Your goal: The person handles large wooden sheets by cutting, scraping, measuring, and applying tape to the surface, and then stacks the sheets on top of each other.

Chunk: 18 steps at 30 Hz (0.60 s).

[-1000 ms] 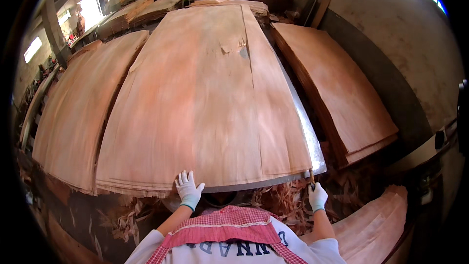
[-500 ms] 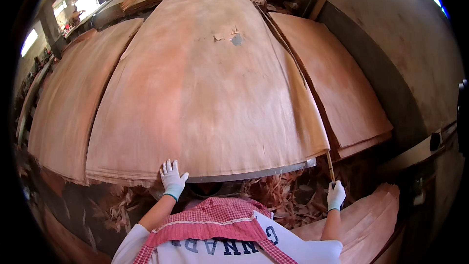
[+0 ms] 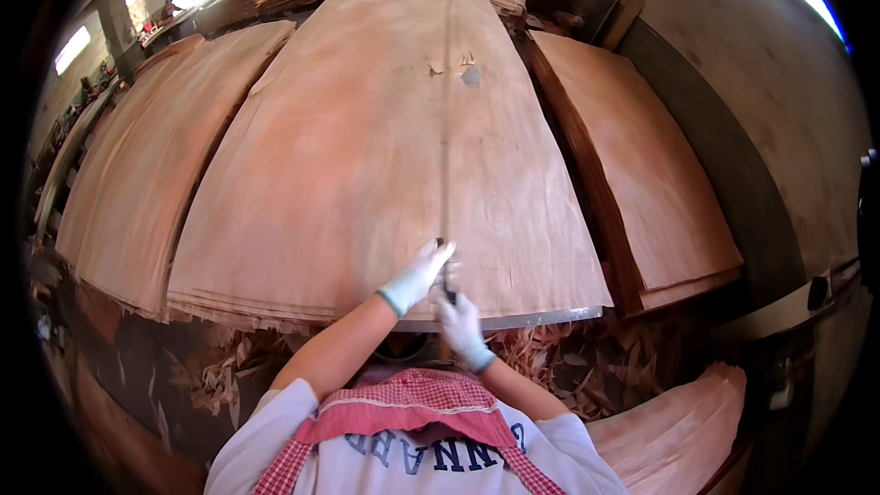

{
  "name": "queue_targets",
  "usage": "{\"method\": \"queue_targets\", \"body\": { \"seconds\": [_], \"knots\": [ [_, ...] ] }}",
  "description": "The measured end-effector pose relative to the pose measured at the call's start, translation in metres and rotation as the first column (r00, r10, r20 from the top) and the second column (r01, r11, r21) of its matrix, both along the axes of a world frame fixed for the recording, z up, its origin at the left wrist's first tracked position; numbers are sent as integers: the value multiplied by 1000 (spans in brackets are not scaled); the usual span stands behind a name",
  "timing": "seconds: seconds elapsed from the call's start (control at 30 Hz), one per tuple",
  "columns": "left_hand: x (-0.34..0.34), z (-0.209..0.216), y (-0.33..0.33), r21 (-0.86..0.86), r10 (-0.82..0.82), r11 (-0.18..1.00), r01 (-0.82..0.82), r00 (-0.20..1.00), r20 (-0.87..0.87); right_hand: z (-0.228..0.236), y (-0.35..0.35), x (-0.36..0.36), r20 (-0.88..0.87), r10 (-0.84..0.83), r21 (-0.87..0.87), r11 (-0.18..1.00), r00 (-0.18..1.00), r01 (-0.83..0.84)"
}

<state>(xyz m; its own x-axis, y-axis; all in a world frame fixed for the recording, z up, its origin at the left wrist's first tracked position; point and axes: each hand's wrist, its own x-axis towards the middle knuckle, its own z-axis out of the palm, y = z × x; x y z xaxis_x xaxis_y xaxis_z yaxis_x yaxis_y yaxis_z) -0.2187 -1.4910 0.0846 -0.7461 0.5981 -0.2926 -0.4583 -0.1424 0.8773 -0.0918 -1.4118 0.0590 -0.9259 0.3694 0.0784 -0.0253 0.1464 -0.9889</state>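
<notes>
A large sheet of wood veneer (image 3: 367, 147), reddish on its left and paler on its right, lies on top of a stack in front of me. Near its far end is a small torn hole (image 3: 471, 76). A long thin stick (image 3: 446, 156), blurred and dark near the grip, runs from my hands away over the sheet, past its far edge. My left hand (image 3: 426, 273), in a white glove, is closed round the stick. Just below it, nearer my body, my gloved right hand (image 3: 461, 325) also grips it, over the sheet's near edge.
Further veneer stacks stand to the left (image 3: 156, 156) and right (image 3: 642, 156), with narrow gaps between. Veneer scraps (image 3: 559, 353) litter the ground by the near edge. A curved veneer piece (image 3: 678, 431) lies at lower right. A wall (image 3: 724, 46) rises on the right.
My right hand has swung the stick from the sheet's right edge to the middle. My left hand has left the near edge and taken hold of the stick. The sheet's right side now lies flatter.
</notes>
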Motion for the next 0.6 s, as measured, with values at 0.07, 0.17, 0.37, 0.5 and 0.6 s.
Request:
{"method": "queue_targets", "body": {
  "seconds": [0.07, 0.17, 0.37, 0.5, 0.6],
  "knots": [
    [-20, 30, -6, -103, 65, 993, -59, 996, 55, 15, -19, -25, 188, 151, -327, 941, 971, -83],
    [-40, 20, -71, -89, 278, 955, -282, 959, -58, 14, 3, -33, 342, 193, -293, 952, 920, -90],
    [-24, -58, -283, -475, 419, 688, -549, 835, -358, -93, 98, 17, 555, 332, -822, 360, 763, 441],
    [-24, -103, -413, -706, 189, 292, -645, 763, -618, -98, 85, 27, 573, 317, -762, 546, 755, 349],
    [-25, -69, -408, -779, -126, 38, -626, 770, -625, -54, 66, 33, 517, 42, -592, 739, 855, 321]
  ]
}}
